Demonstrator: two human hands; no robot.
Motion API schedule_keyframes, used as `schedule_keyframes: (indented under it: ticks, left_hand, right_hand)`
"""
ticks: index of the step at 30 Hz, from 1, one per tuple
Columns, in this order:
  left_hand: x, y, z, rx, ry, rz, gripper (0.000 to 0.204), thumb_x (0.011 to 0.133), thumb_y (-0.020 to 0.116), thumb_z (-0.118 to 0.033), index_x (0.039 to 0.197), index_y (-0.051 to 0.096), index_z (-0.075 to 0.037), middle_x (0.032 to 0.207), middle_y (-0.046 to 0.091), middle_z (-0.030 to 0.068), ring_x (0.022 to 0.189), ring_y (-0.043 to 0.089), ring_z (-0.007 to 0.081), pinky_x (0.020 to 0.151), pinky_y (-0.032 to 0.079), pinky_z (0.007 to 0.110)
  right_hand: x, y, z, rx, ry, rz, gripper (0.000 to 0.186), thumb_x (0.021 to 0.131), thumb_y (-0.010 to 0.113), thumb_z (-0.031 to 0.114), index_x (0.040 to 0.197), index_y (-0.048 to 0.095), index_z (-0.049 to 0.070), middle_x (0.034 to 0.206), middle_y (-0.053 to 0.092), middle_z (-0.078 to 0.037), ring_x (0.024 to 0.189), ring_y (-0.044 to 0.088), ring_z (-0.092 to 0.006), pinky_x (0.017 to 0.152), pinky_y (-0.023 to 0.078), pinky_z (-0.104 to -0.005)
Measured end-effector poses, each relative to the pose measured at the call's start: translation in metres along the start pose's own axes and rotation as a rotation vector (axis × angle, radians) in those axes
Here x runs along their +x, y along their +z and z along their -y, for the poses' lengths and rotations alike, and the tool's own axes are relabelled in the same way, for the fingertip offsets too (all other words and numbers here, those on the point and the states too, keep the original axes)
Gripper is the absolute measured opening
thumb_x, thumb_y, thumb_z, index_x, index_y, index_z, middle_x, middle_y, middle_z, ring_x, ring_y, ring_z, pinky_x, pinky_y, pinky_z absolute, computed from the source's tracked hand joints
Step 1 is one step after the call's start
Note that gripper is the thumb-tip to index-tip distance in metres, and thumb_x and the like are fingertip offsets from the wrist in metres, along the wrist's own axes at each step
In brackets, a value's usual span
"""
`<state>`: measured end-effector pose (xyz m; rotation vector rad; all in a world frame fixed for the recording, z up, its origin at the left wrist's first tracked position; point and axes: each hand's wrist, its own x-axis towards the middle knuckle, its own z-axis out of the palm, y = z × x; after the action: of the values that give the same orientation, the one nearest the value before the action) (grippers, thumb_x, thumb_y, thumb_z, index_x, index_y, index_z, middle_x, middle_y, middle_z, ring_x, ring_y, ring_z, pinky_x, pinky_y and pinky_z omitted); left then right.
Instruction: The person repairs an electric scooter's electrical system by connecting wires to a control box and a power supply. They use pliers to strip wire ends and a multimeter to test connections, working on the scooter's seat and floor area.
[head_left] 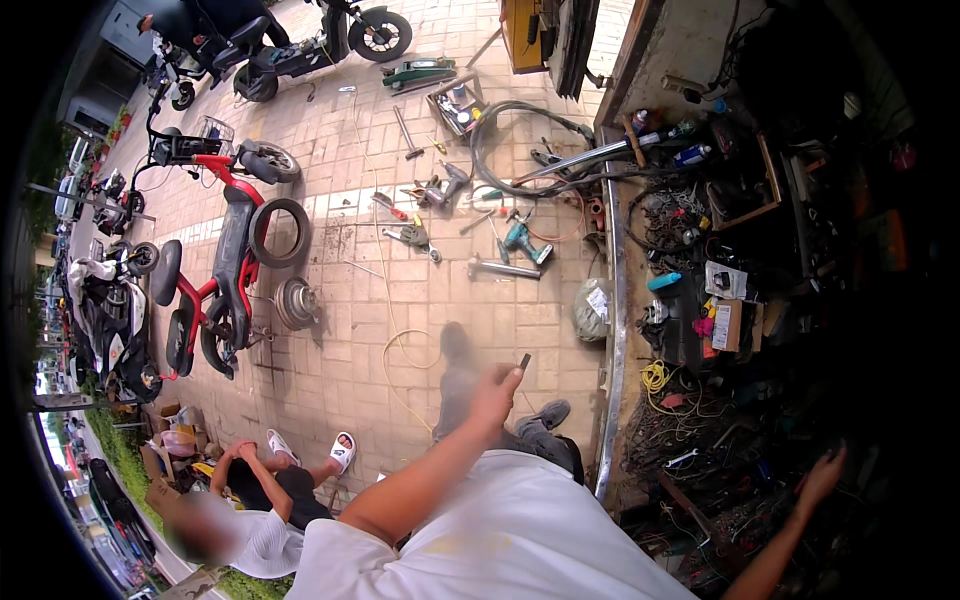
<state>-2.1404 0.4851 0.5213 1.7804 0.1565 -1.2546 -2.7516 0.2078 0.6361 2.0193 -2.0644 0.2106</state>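
My left hand point(492, 402) is closed in front of my body, thumb on top. A short dark flat piece point(525, 361) sticks up out of its grip; what kind of thing it is I cannot make out. My right hand point(824, 476) reaches out to the far right, over a dark heap of wires and small parts point(720, 480). Its fingers fade into shadow, so whether they hold anything is hidden. A pair of pliers or a spanner point(682, 460) lies in the heap to the left of that hand.
A red electric scooter point(235, 240) stands at left, with a loose tyre point(280, 232) and wheel hub point(296, 303). Hand tools and a teal cordless drill point(522, 243) lie on the paving. A metal sill point(612, 300) borders the cluttered right side. Another person point(265, 535) sits at lower left.
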Motion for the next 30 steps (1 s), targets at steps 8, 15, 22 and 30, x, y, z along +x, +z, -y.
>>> schedule_keyframes:
  ticks: [8,15,22,30]
  left_hand:
    - [0.180,-0.099,-0.066,-0.658,-0.281,0.051,0.022,0.097,0.056,-0.022,0.115,0.049,-0.012,0.097,0.059,0.0063,0.104,0.059,0.0263,0.088,0.048,0.042]
    - [0.284,-0.246,-0.128,-0.852,-0.219,-0.012,0.004,0.097,0.054,-0.013,0.098,0.055,-0.010,0.079,0.062,0.0063,0.074,0.063,0.0212,0.069,0.055,0.037]
    - [0.354,-0.324,-0.141,-0.881,-0.217,-0.265,0.003,0.096,0.055,-0.014,0.096,0.054,-0.012,0.072,0.058,0.0041,0.066,0.060,0.0199,0.059,0.054,0.037]
    - [0.382,-0.376,-0.165,-0.906,-0.244,-0.464,0.005,0.096,0.054,-0.013,0.099,0.050,-0.010,0.077,0.059,0.0064,0.068,0.059,0.0196,0.058,0.055,0.037]
  right_hand:
    - [-0.212,0.079,0.673,1.059,-0.522,0.931,0.023,0.084,0.066,0.005,0.107,0.062,0.002,0.096,0.067,-0.015,0.080,0.066,-0.0245,0.072,0.052,-0.0335]
    - [-0.239,0.081,0.890,0.997,-0.903,1.192,0.022,0.082,0.065,0.006,0.103,0.061,0.005,0.097,0.065,-0.014,0.091,0.061,-0.0354,0.080,0.050,-0.0427]
    - [-0.222,0.118,0.983,0.948,-0.993,1.277,0.027,0.084,0.065,0.011,0.109,0.061,0.003,0.108,0.062,-0.016,0.107,0.056,-0.0350,0.089,0.048,-0.0404]
    - [-0.119,0.170,1.109,1.207,-0.219,1.852,0.021,0.096,0.058,0.019,0.103,0.063,0.000,0.090,0.066,-0.005,0.087,0.063,-0.0134,0.080,0.050,-0.0283]
